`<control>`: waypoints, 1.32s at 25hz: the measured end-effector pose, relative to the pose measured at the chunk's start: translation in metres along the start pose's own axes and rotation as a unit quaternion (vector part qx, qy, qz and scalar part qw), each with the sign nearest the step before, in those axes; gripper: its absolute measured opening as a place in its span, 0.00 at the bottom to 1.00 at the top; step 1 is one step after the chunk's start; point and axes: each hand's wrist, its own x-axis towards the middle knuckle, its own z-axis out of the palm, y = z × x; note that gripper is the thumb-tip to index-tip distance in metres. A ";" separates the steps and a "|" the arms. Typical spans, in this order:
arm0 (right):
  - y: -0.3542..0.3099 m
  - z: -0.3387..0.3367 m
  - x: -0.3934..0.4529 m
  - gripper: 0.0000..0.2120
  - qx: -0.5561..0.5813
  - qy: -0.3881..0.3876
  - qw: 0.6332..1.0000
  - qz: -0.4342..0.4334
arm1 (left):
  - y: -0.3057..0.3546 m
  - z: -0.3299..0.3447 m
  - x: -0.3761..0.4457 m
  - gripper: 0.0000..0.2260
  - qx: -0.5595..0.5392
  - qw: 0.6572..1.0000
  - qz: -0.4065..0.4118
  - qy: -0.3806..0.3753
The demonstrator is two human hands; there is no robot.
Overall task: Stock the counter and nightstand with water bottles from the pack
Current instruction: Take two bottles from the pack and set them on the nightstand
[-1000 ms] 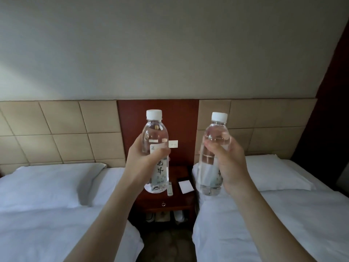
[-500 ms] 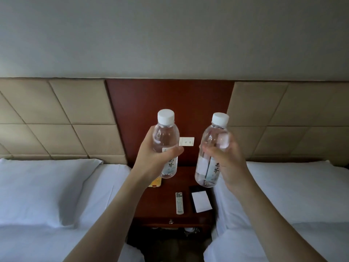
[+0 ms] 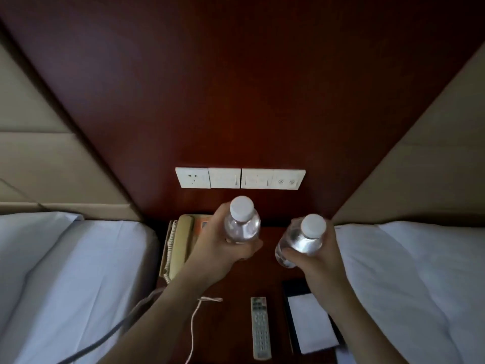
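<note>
Half a second earlier we had held both bottles up against the headboard with both beds in view; now we stood close over the nightstand (image 3: pixel 236 324), looking almost straight down, and the bottles sat lower in the frame, their white caps facing us. Our left hand (image 3: pixel 223 248) was wrapped around the left bottle (image 3: pixel 242 224) at centre frame, thumb curled under its body. Our right hand (image 3: pixel 315 261) gripped the right bottle (image 3: pixel 301 237) just right of centre, fingers closed around its lower half. The two bottles stood near each other without touching; whether either base had reached the wood we could not tell.

The dark wooden top ran down the middle of the frame, hemmed by white bedding on the lower left (image 3: pixel 65 285) and lower right (image 3: pixel 406 285). Bare wood showed between and below our hands.

A beige telephone (image 3: pixel 181 245) with a coiled cord filled the nightstand's left edge, partly behind our left wrist. A remote control (image 3: pixel 261 328) lay at lower centre, a white notepad (image 3: pixel 309 324) on a dark holder just right of it, and a thin cord (image 3: pixel 194 329) trailed at lower left. A white switch and socket panel (image 3: pixel 240 178) sat on the red-brown wall panel above the bottles.
</note>
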 end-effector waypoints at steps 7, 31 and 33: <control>0.204 0.016 0.100 0.27 -0.046 0.028 0.998 0.024 | -0.213 0.054 0.071 0.25 0.014 0.997 -0.069 0.016; 0.292 0.028 0.126 0.37 -0.289 0.038 0.955 0.047 | -0.313 0.086 0.108 0.28 0.148 0.981 -0.117 0.044; 0.296 0.031 0.136 0.37 -0.306 0.042 0.950 0.040 | -0.314 0.082 0.116 0.27 0.148 0.982 -0.111 0.035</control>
